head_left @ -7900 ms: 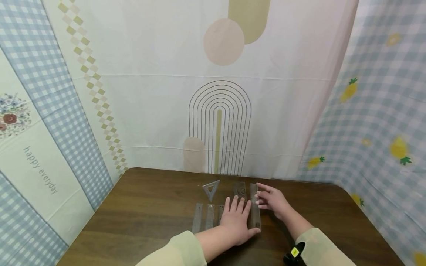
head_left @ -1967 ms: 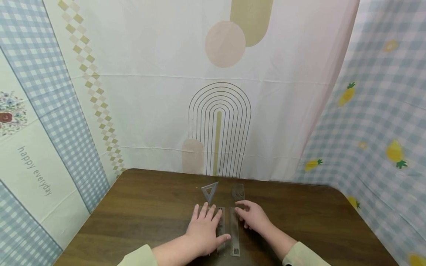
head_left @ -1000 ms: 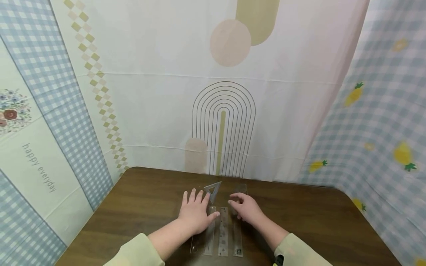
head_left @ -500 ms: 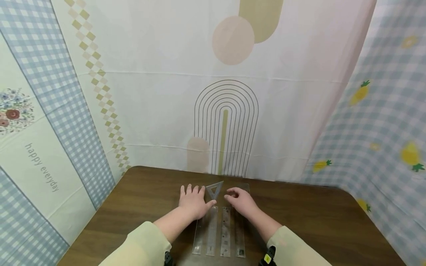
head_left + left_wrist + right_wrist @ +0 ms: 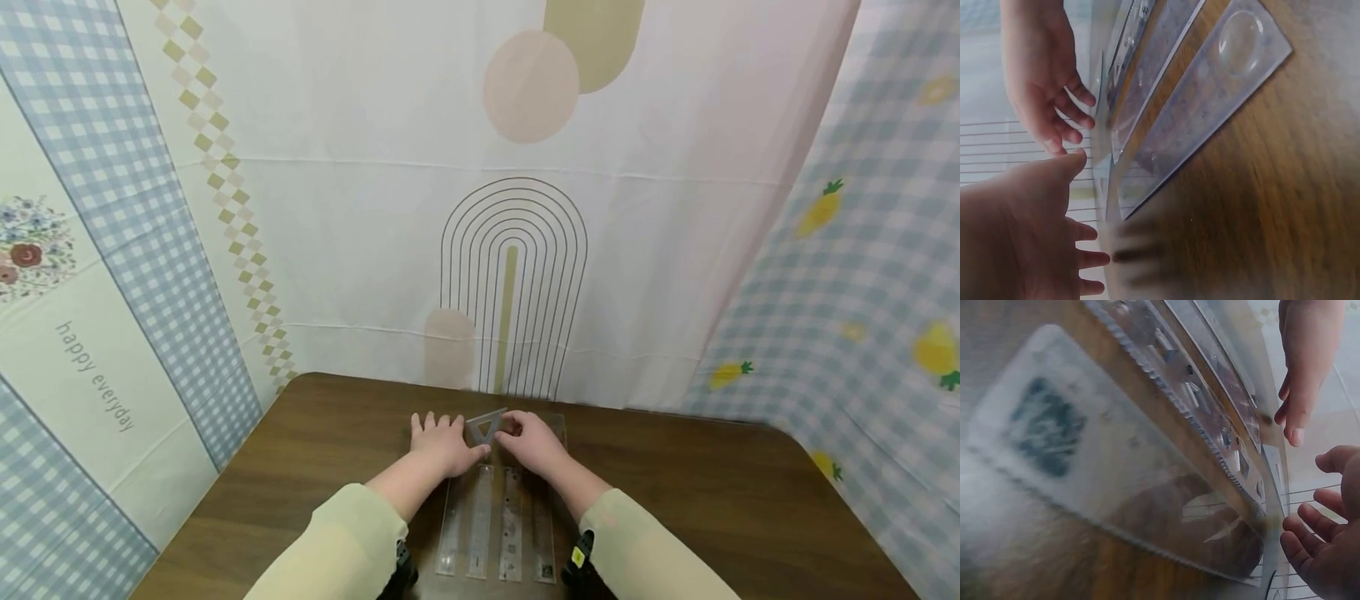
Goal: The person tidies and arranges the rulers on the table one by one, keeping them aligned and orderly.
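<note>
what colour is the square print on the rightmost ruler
The square print is dark green, mottled paler; the right wrist view shows it best.

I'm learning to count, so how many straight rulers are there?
4, side by side on the table: leftmost ruler, second ruler, third ruler and rightmost ruler. The left hand or right hand might hide more.

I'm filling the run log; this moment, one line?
left hand: left of triangle | right hand: right of it | rulers: four, side by side

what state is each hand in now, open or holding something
Left hand: open, fingers spread, beside the triangle.
Right hand: open, fingers loosely bent by the triangle; whether it touches it cannot be told.
</note>
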A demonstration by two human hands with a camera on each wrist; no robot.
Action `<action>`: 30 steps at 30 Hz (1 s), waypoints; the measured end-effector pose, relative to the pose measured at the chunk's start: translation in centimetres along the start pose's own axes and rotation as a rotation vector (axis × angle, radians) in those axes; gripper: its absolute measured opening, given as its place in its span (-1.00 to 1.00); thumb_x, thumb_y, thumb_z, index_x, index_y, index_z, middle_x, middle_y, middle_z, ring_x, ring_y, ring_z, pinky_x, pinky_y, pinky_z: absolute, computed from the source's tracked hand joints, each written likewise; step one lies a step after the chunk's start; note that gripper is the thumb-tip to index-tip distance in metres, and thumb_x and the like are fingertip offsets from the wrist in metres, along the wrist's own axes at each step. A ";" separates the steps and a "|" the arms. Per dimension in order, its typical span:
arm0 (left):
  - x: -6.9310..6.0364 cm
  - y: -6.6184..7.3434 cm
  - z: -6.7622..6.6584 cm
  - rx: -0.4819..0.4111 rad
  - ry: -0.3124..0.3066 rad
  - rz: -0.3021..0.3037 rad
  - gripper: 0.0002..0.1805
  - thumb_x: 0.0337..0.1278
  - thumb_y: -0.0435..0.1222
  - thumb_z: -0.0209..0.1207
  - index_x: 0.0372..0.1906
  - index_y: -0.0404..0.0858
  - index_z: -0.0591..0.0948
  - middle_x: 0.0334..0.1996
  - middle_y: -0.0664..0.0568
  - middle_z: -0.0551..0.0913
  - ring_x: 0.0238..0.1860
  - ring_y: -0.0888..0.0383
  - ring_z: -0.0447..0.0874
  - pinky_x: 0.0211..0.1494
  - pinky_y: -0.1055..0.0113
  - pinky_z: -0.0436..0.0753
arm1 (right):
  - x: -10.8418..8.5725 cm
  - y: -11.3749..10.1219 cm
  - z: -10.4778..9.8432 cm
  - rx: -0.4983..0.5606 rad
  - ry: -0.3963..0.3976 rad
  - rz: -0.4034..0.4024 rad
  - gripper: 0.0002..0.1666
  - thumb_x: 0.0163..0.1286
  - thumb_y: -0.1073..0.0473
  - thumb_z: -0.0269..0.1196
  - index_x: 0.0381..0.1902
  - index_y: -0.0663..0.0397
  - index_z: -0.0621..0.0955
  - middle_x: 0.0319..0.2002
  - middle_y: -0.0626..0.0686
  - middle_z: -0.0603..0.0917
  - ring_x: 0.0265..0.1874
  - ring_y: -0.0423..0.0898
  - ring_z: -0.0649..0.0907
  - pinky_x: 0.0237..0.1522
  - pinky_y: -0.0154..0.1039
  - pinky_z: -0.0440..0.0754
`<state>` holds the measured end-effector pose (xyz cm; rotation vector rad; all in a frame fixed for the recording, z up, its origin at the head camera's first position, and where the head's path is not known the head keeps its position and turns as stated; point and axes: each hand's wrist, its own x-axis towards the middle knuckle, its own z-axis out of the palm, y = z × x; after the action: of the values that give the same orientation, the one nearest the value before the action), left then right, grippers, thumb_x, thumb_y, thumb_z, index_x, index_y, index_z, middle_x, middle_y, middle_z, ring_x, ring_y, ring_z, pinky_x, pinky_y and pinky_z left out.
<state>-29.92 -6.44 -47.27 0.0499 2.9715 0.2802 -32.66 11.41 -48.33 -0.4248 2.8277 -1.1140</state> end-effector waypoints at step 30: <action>0.8 0.5 0.6 0.075 -0.006 -0.017 -0.03 0.15 0.43 -0.01 0.53 -0.05 0.27 0.52 -0.14 0.15 0.55 -0.21 -0.10 0.50 -0.21 -0.14 | 4.1 0.7 1.2 -0.307 0.043 0.084 -0.39 0.43 0.01 0.23 0.27 0.31 0.52 0.26 0.33 0.43 0.29 0.29 0.39 0.19 0.14 0.47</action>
<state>-30.63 -5.78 -47.91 0.0346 2.9744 0.1661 -36.59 9.95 -49.55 -0.3000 3.0305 -0.6829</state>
